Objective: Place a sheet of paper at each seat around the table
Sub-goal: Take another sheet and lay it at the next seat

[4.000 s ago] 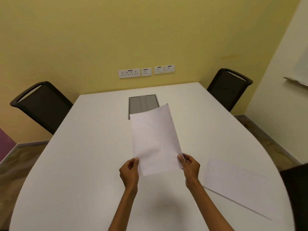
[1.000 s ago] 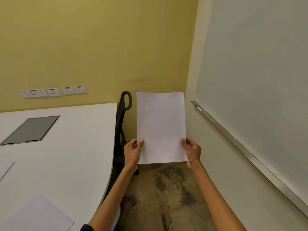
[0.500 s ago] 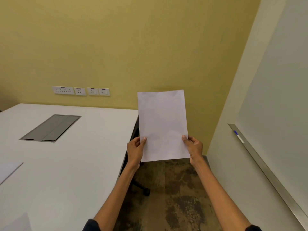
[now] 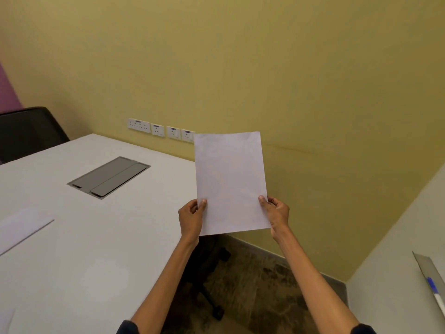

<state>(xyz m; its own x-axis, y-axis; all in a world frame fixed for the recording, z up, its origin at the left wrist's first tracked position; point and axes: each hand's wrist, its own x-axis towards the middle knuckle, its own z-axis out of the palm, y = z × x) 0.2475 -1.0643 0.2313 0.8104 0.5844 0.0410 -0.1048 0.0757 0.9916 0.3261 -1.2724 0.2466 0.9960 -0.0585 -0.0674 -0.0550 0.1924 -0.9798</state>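
Paper, two — held sheet (image 4: 231,182) in the fingers (image 4: 203,203), flat sheet (image 4: 21,225) left of them. Chairs, two — far chair (image 4: 29,131), near chair (image 4: 204,261). One desk (image 4: 96,249), four socket plates (image 4: 157,130), one marker (image 4: 434,291).

Dark sleeves (image 4: 127,328) end near the elbows, leaving forearms (image 4: 166,278), left hand (image 4: 191,216) and right hand (image 4: 277,213) bare.

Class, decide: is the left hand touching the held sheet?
Touching. The head view shows the left hand pinching the sheet at its lower left edge, thumb on its front.
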